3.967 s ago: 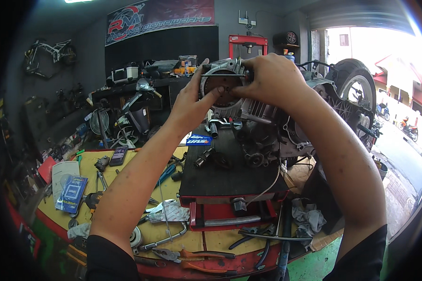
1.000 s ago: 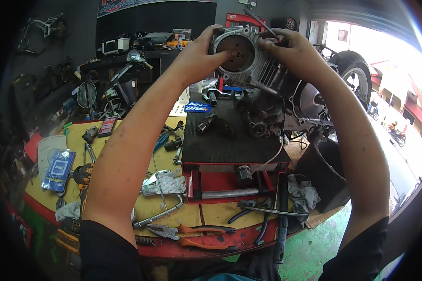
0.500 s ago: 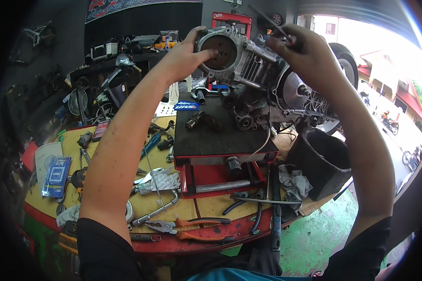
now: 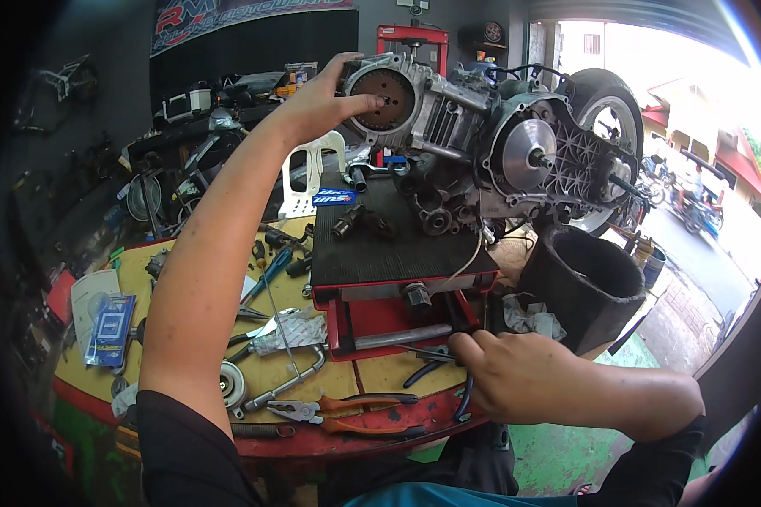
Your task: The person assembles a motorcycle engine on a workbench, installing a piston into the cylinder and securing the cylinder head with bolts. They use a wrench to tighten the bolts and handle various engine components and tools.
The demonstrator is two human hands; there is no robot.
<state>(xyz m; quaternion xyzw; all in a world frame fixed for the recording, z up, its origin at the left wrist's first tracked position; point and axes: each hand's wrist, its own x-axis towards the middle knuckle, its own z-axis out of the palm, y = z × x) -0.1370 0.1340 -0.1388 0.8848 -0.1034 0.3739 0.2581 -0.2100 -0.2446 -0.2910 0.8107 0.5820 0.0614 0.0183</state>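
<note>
My left hand point(image 4: 338, 95) is wrapped over the upper left end of a scooter engine point(image 4: 452, 118), its thumb pressed on the brown round sprocket point(image 4: 384, 100) in the cylinder head opening. Down at the bench's front edge my right hand point(image 4: 516, 372) is closed on a thin metal rod-like tool point(image 4: 410, 347), whose shaft points left. Most of that tool is hidden by the hand. Just under and beside the right hand lie pliers with dark blue handles point(image 4: 423, 373), partly covered. The engine rests on a red lift stand with a black ribbed top point(image 4: 368, 253).
Orange-handled pliers point(image 4: 347, 414), a spring point(image 4: 262, 431), an L-shaped wrench point(image 4: 292, 383) and a blue package point(image 4: 110, 329) lie on the yellow bench. A black bin point(image 4: 579, 287) stands right of the lift. The engine's rear wheel point(image 4: 609, 118) is beyond it.
My right hand has come down from above the engine to the bench front, the thin tool still in it. My left hand stays on the engine. A motorcycle outside has moved.
</note>
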